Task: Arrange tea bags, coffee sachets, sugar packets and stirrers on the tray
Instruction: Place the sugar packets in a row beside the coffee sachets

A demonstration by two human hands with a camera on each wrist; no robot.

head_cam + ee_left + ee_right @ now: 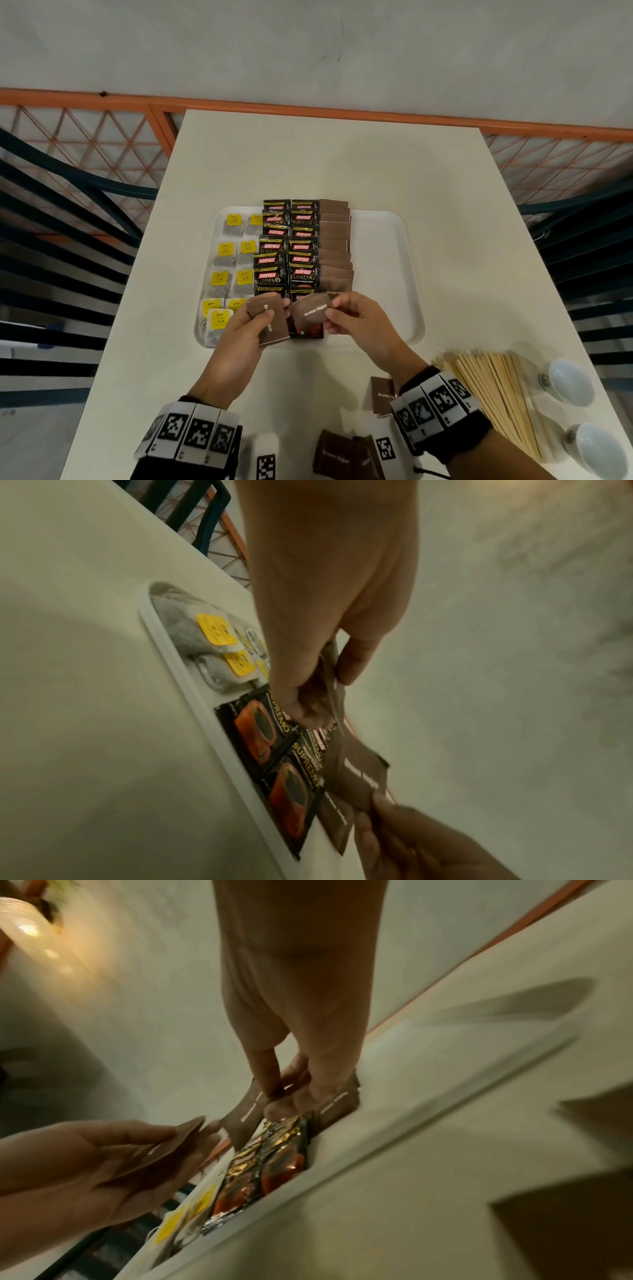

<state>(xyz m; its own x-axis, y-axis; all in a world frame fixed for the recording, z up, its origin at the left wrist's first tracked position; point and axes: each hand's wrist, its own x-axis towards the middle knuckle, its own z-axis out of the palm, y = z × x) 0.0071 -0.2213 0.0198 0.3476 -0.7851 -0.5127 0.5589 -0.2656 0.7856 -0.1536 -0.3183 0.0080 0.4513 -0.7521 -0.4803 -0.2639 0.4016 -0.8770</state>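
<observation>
Sugar packets (346, 454) lie loose on the near edge of the tabletop (342, 161), with wooden stirrers (493, 390) and two white cups (570, 382) off to the right. Above the tray's (390, 274) near rim, the left hand (239, 337) grips a small stack of brown packets (270, 320) between thumb and fingers, while the right hand (359, 320) pinches a single brown sugar packet (311, 310). Beyond them the tray carries yellow-tagged tea bags (226, 253) on its left, two columns of black coffee sachets (287, 246) in the middle and an overlapping column of brown packets (335, 246) just beside those
</observation>
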